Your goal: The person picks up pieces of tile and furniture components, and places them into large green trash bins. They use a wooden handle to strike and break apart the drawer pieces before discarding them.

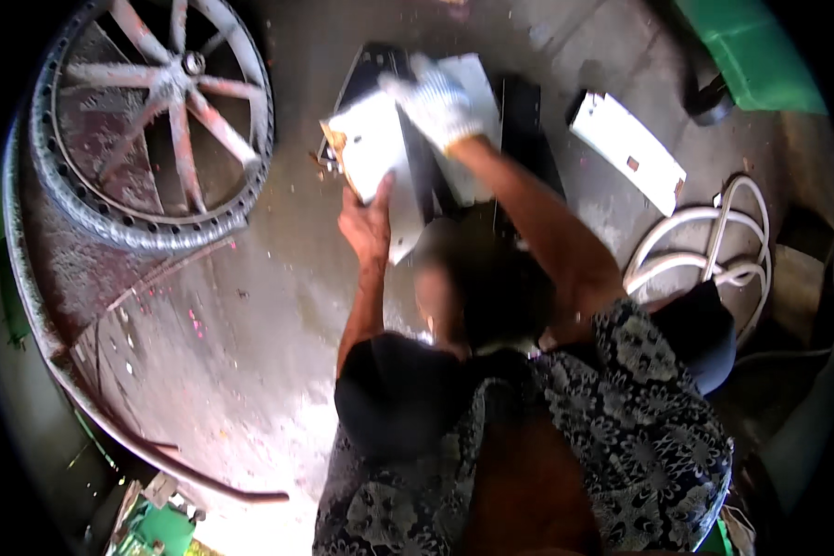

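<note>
Over the floor, my bare left hand [369, 222] grips a white panel [371, 139] at its near edge, thumb lying on the top face. A ragged brown patch [335, 141] shows on the panel's left edge. My right hand [438, 104], in a white knit glove, is over the panel's right side and a dark strip beside it. Motion blurs the gloved fingers, so I cannot tell whether they grip anything. Another white panel [477, 88] lies just right of the glove, partly covered by my right forearm.
Upper left lies a large spoked wheel [178, 79] with worn paint. Right of my hands are a black flat piece [522, 107], a curved white panel [628, 153] and a coiled pale hose [700, 215]. A green object [769, 56] occupies the far right corner. A bent pipe [111, 419] curves along the left.
</note>
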`<act>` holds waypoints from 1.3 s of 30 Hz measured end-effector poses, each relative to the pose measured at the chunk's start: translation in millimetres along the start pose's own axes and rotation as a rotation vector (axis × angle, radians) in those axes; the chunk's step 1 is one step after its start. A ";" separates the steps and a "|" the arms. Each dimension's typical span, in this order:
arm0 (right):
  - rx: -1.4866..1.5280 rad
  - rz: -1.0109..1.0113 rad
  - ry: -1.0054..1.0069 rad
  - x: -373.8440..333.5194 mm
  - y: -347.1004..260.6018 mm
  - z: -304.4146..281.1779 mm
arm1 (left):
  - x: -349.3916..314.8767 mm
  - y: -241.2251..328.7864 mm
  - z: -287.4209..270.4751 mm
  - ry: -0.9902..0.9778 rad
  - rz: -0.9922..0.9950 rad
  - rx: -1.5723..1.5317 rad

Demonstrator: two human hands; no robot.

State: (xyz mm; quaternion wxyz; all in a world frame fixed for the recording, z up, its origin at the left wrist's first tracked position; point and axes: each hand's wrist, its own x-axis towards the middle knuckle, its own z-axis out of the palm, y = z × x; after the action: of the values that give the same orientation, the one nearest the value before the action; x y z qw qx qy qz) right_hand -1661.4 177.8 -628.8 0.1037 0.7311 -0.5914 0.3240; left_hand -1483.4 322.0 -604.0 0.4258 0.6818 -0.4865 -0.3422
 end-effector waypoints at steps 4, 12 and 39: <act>0.373 0.424 -0.484 29.7 -68.7 -6.0 | 8.7 -12.4 -55.4 -0.172 -0.280 -0.077; 0.576 0.187 -0.495 44.3 -98.4 -47.6 | 49.5 -7.6 -124.8 -0.257 -0.285 -0.079; 0.576 0.030 -0.705 -14.1 -175.1 -34.4 | 142.4 -126.8 -145.4 -0.464 0.089 0.460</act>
State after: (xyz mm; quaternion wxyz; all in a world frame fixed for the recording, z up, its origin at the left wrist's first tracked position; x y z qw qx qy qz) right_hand -1511.6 256.3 -570.2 -0.3163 0.7870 -0.4870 0.2083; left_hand -1266.5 242.8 -668.7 0.1529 0.6420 -0.6645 -0.3504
